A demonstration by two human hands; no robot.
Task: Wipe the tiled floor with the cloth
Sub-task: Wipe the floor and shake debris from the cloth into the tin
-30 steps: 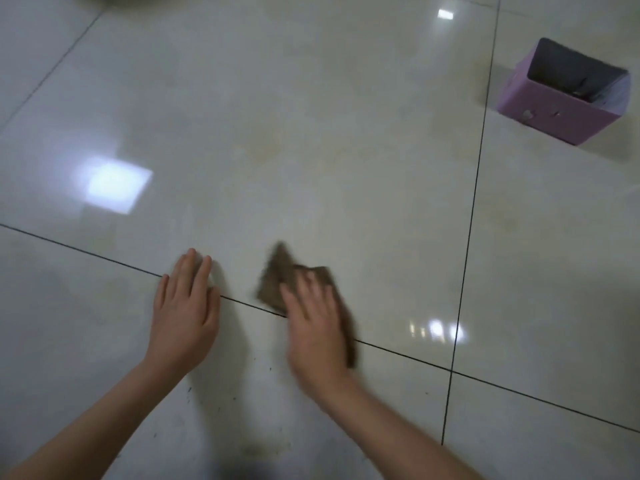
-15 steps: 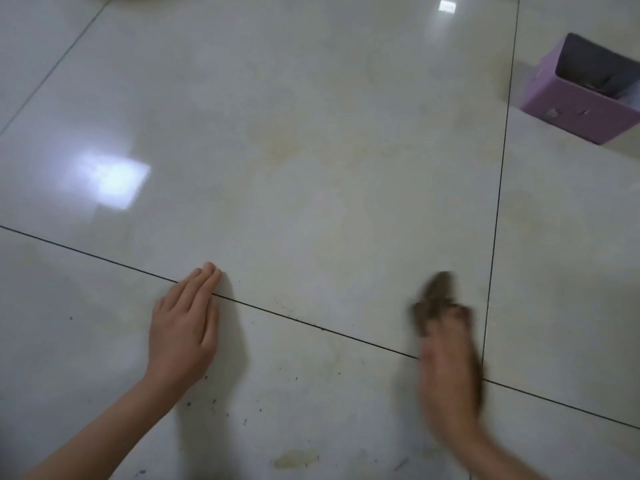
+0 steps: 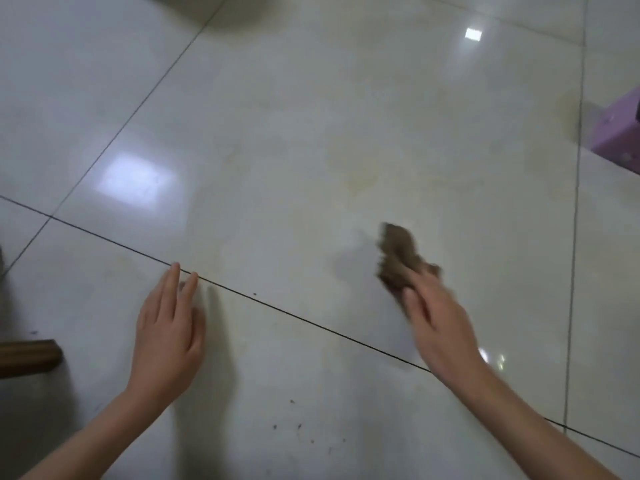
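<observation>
The tiled floor point(image 3: 311, 116) fills the whole frame, pale and glossy, with faint yellowish marks point(image 3: 360, 178) right of centre and a dark grout line point(image 3: 294, 315) running from the left edge down to the lower right. A purple box point(image 3: 620, 133) sits cut off at the right edge, and a brown wooden piece point(image 3: 27, 356) pokes in at the lower left.

The left hand point(image 3: 166, 337), lower left of centre, lies flat on the tile with straight fingers, its tips at the grout line, holding nothing. I'd use it purely as a prop.

The right hand point(image 3: 440, 323), right of centre and motion-blurred, has its fingers laid out straight over the near end of the cloth point(image 3: 398, 252), pressing it to the floor, not clutching it. The brown cloth is bunched, its far end sticking out up and to the left.

To my eye it would wipe better spread flatter under the palm, worked in overlapping strokes over those yellowish marks. The dark specks point(image 3: 299, 426) at the bottom centre look untouched and should be gathered too.
</observation>
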